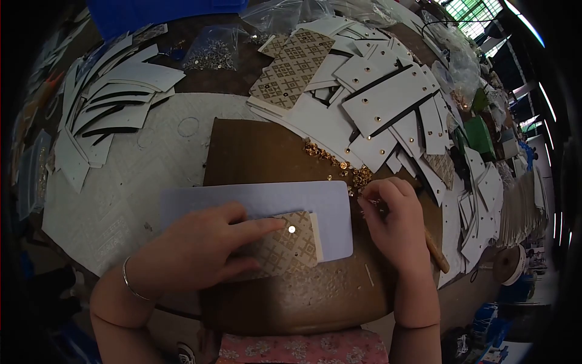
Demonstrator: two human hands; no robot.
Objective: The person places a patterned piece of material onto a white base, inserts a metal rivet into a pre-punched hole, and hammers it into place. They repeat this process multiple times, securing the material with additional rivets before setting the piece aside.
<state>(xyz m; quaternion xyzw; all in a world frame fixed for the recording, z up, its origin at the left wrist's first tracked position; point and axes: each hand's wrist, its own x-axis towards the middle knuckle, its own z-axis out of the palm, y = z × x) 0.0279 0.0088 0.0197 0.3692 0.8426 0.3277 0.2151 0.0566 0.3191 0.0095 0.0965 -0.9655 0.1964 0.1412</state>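
Far left, a fanned pile of white card pieces with black strips lies on the surface.

The left hand is laid flat, fingers spread. Its index finger presses a tan lattice-patterned card piece just beside a small silver stud set in it. The card rests partly on a pale lilac rectangular mat, over a brown board.

A loose heap of gold metal studs sits beyond. The right hand has its fingertips drawn together at the heap's edge; whether a stud lies between them cannot be told.

Risk: light finger pressure may let the card slide on the mat. A knock could scatter the studs.
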